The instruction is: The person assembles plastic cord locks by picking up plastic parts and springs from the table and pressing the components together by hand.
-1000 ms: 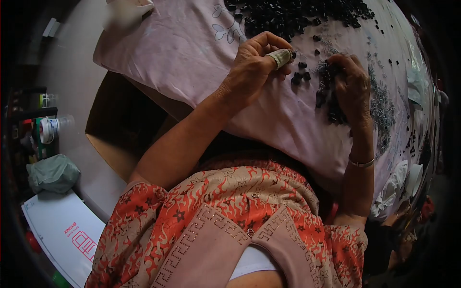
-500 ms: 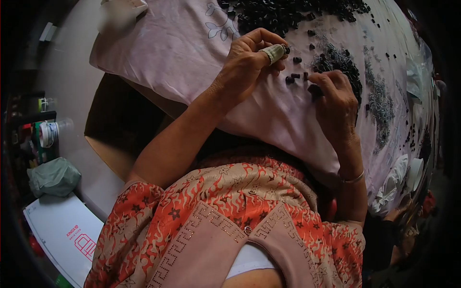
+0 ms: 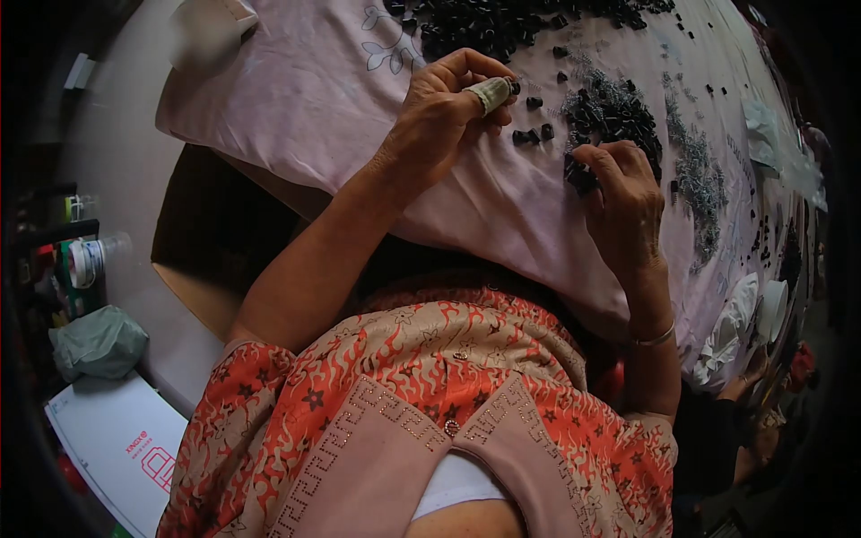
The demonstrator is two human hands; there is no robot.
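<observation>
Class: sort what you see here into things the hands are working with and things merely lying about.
In use:
left hand
right hand
small black parts
taped fingertip
pink cloth

Lying about:
green bag
white box
tape roll

- 2 hands: left hand point(image 3: 439, 112), right hand point(image 3: 621, 202)
- 1 taped fingertip wrap point(image 3: 491, 92), on the left hand
- 1 bangle point(image 3: 652, 339), right wrist
- 1 pink cloth point(image 3: 305, 99) covering the work surface
- 2 heaps of small black parts: big pile point(image 3: 502, 20) at top, smaller pile point(image 3: 613, 112) by the right hand
- ~3 loose black pieces point(image 3: 531, 135) between the hands; scattered ones at far right too small to count
- 1 grey metal bits patch point(image 3: 698, 175)
- 1 cardboard box point(image 3: 193, 260)
- 1 green bag point(image 3: 97, 342)
- 1 white carton point(image 3: 117, 444)
</observation>
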